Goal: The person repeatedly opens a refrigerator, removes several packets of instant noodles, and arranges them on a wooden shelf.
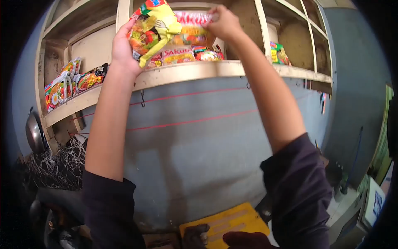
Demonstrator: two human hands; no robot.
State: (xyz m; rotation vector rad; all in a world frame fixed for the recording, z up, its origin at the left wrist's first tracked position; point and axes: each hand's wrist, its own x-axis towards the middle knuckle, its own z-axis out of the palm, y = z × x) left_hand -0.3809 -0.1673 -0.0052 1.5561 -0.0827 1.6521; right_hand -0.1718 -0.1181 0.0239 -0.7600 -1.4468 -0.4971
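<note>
A metal pan [34, 132] hangs left; a yellow crate [232, 222] sits below.

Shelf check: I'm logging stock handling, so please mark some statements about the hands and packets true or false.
1. The left hand holds a yellow packet. True.
2. The right hand hangs by the person's side. False: it is raised to a Sakura packet on the shelf.
3. More packets lie in the left compartment. True.
4. The wall under the shelf is white-tiled. False: it is plain grey, crossed by red lines.
</note>
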